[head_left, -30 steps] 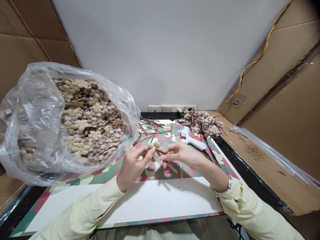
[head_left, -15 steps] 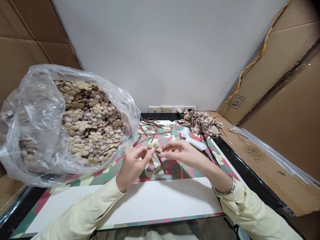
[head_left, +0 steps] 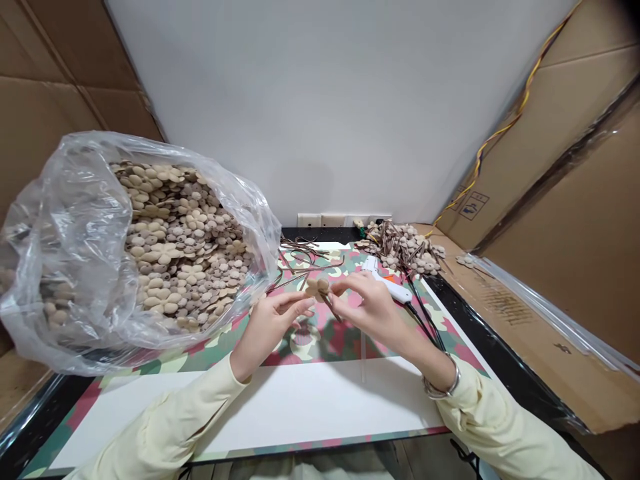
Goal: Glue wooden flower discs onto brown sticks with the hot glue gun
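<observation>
Between my hands, above the camouflage-patterned mat, is a beige fabric flower point(head_left: 318, 287) with a thin brown strip point(head_left: 330, 309) hanging from it. My left hand point(head_left: 273, 325) pinches the flower's left edge between thumb and fingers. From the right, my right hand point(head_left: 370, 312) has its thumb and fingers closed around the flower's right side and the strip. A white glue gun point(head_left: 395, 289) lies on the mat just behind my right hand. More brown strips point(head_left: 305, 253) are spread at the back of the mat.
A large clear plastic bag point(head_left: 90, 200) full of flower pieces point(head_left: 190, 247) stands at the left. Finished-looking flowers with strips point(head_left: 407, 247) are heaped at the back right. Cardboard point(head_left: 560, 347) and clear rods point(head_left: 545, 310) lie at the right.
The flower has moved slightly right and up and is now tilted. My right hand has shifted closer over it, and the strip hangs further right.
</observation>
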`<state>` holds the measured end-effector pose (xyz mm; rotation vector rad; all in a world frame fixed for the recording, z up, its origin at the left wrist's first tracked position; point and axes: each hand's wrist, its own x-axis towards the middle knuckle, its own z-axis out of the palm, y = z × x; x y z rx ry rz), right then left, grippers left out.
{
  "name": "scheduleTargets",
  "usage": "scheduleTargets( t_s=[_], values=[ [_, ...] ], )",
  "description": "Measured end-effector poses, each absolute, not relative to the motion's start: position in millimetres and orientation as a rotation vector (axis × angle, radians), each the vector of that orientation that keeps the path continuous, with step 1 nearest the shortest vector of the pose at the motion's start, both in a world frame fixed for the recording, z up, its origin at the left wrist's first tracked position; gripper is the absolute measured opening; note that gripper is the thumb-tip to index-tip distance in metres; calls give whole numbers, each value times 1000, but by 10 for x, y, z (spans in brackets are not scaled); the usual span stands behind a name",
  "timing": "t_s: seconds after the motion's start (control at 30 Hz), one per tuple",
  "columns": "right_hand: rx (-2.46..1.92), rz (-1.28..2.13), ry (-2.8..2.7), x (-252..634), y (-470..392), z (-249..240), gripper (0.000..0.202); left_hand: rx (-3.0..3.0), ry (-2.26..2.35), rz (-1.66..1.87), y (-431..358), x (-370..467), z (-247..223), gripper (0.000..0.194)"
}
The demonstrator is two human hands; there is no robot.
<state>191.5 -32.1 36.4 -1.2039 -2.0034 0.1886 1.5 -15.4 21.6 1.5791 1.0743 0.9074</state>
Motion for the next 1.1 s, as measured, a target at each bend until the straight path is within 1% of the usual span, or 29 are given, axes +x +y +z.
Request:
scheduleTargets(
  t_s=[0.07, 0.13, 0.17, 0.23, 0.3, 0.37, 0.5, 0.6, 0.67, 0.73, 0.83, 0.97, 1.03, 1.1],
  values=[
    [-1202, -122, -2030, 1913, -296, 279, 13, 1483, 1053, 872, -134, 13, 240, 35],
    [-1175, -353, -2111, 1881, -284, 188, 18, 1430, 990, 853, -141, 16, 255, 37],
    [-1147, -415, -2170, 1855, -285, 151, 20, 1417, 959, 846, -152, 18, 258, 37],
    [-1063, -422, -2283, 1800, -305, 113, 19, 1405, 934, 828, -178, 20, 259, 34],
    [-984, -299, -2320, 1763, -337, 135, 20, 1381, 923, 823, -193, 18, 255, 31],
    [-1002, -87, -2235, 1764, -365, 210, 23, 1340, 892, 819, -190, 10, 250, 31],
    [-1223, 429, -1895, 1837, -349, 375, 21, 1288, 841, 783, -163, -1, 259, 34],
    [-1245, 902, -1815, 1874, -291, 379, 30, 1298, 842, 759, -167, 4, 277, 35],
    [-1210, 1189, -1768, 1876, -261, 329, 37, 1310, 853, 755, -182, 10, 284, 41],
    [-1167, 1390, -1686, 1872, -247, 279, 38, 1320, 853, 752, -198, 14, 277, 51],
    [-1104, 1500, -1568, 1876, -243, 259, 33, 1290, 829, 730, -208, 16, 239, 62],
    [-1057, 1396, -1461, 1905, -233, 312, 26, 1249, 760, 649, -212, 26, 172, 73],
    [-1046, 1361, -1425, 1912, -228, 324, 24, 1245, 705, 603, -220, 40, 158, 66],
    [-1047, 1339, -1404, 1907, -226, 321, 23, 1243, 681, 564, -231, 57, 162, 49]
  ],
)
